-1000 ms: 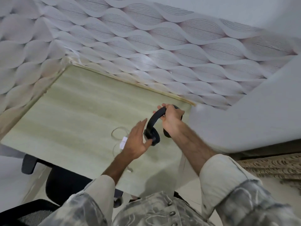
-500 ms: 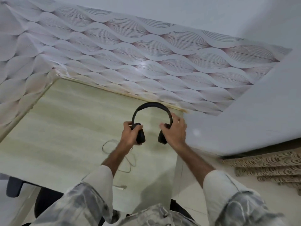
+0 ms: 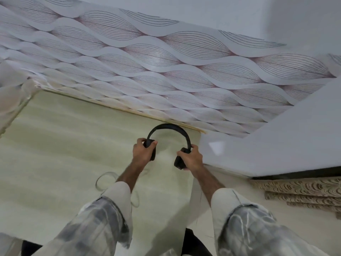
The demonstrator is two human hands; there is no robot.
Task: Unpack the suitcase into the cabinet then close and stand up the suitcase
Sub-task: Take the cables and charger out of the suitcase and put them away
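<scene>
Headphones [image 3: 170, 134] hang over the desk [image 3: 55, 154] near the wall, left hand [image 3: 143, 151] and right hand [image 3: 190, 157] each clamped on an earcup, and setting them down could snag the thin cable [image 3: 106, 179] coiled below.

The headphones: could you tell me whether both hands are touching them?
Touching. The head view shows the left hand gripping one earcup of the headphones and the right hand gripping the other.

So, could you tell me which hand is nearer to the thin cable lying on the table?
Left. The left hand, gripping one earcup of the headphones, is above the cable; the right hand holds the other earcup, farther off.
</scene>
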